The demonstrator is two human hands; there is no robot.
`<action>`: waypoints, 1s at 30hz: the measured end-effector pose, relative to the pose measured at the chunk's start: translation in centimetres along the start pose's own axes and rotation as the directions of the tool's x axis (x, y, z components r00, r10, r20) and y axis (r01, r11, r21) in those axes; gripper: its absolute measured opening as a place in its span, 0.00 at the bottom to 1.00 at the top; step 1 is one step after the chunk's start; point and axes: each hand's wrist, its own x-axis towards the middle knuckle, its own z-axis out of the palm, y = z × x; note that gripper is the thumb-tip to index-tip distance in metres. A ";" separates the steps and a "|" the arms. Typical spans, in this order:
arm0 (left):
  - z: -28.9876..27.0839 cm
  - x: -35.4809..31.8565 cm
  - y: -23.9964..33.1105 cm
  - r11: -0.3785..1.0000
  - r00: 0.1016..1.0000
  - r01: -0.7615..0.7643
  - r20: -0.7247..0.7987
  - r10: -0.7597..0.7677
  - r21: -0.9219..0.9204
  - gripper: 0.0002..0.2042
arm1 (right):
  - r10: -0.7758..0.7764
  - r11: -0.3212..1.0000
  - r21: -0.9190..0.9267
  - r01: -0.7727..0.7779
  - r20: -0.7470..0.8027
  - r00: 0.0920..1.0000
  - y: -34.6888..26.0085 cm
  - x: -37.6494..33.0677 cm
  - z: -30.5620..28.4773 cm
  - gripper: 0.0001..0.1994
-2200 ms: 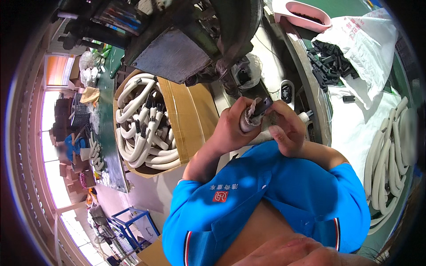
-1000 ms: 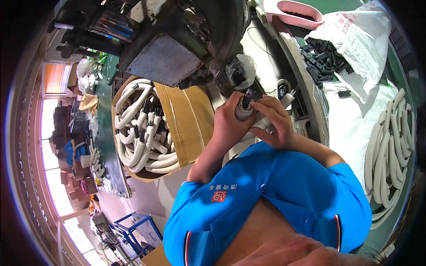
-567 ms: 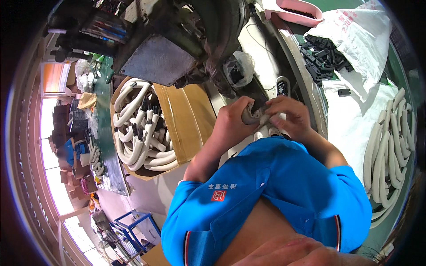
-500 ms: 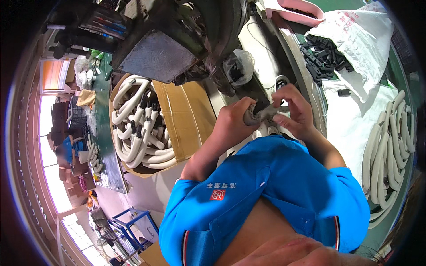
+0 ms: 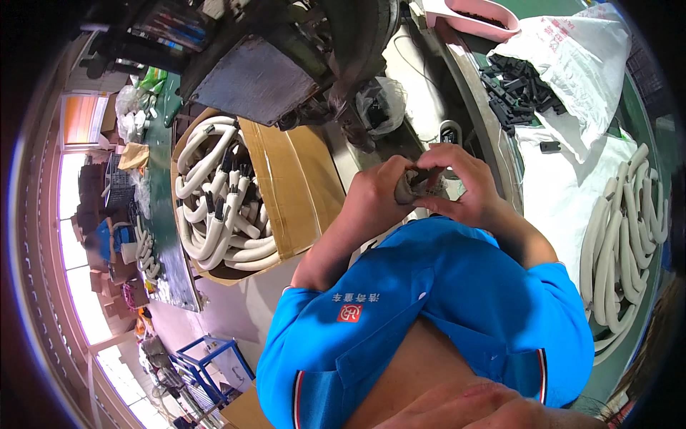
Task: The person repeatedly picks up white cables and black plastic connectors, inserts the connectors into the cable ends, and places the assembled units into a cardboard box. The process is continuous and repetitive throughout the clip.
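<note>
Both hands, left hand [image 5: 375, 196] and right hand [image 5: 468, 189], have pulled back from the machine [image 5: 286, 64] toward my chest, fingers closed around the small dark fitting [image 5: 416, 184] between them, so I judge it's off the press.

Both hands [image 5: 429, 189] around grey hose end [image 5: 409, 187]

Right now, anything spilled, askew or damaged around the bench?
One thing: black plastic parts spill out of the open white bag onto the bench, one stray piece lying apart. Otherwise orderly: both hands, left hand and right hand, hold the hose end.
</note>
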 end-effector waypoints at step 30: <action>2.2 -6.7 -5.7 0.952 0.945 0.305 0.118 -0.306 0.026 0.19 | 0.381 -0.073 -0.864 -0.498 -0.485 0.787 25.0 -18.1 -19.8 0.17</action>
